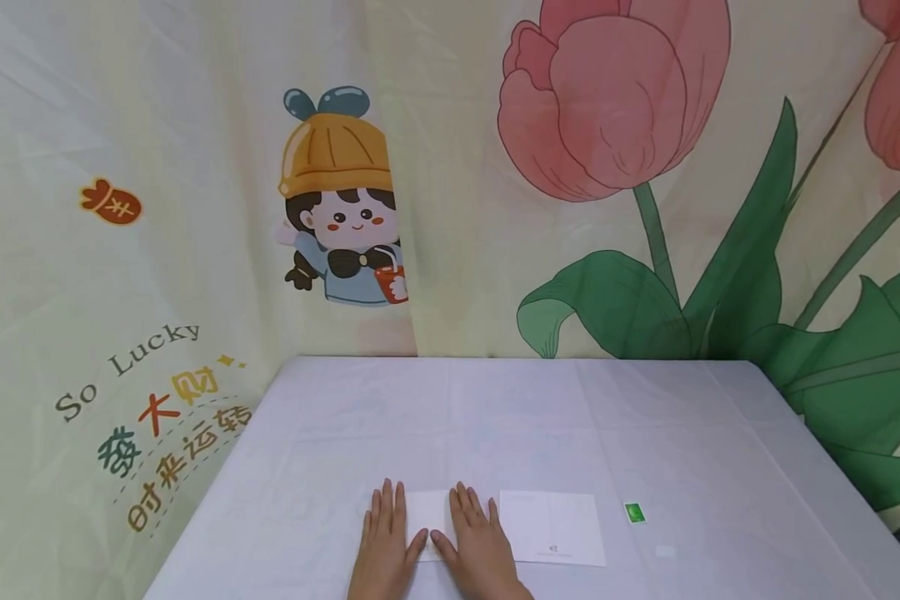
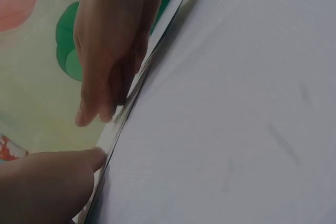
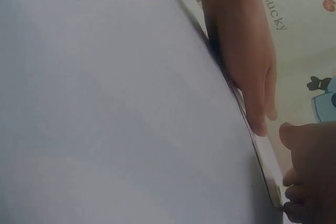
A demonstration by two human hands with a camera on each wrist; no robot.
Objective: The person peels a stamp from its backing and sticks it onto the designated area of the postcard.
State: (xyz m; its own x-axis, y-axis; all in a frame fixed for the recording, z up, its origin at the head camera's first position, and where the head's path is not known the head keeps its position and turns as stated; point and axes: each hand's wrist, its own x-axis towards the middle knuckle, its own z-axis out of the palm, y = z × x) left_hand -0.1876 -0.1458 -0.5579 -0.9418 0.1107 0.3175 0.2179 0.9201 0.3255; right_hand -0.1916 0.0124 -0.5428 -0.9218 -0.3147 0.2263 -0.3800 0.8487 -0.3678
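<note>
Palm down, my left hand [image 1: 386, 542] lies with straight fingers along the left side of a white paper rectangle [image 1: 427, 508]. My right hand [image 1: 480, 546] lies flat over the right part of that same paper, and the two thumb tips nearly meet above its lower edge. Between the hands only a middle strip of the paper shows; its sides are covered. Just right of my right hand lies a second white paper rectangle [image 1: 570, 525] with a small grey print near its bottom. In the left wrist view, the left hand [image 2: 47, 184] appears at lower left.
To the right of the papers lies a small green stamp-like rectangle [image 1: 635, 512] with a white border. Nearer me is a small whitish square [image 1: 665, 551]. A white cloth covers the table [image 1: 450, 417]; a printed curtain [image 1: 457, 250] hangs behind it.
</note>
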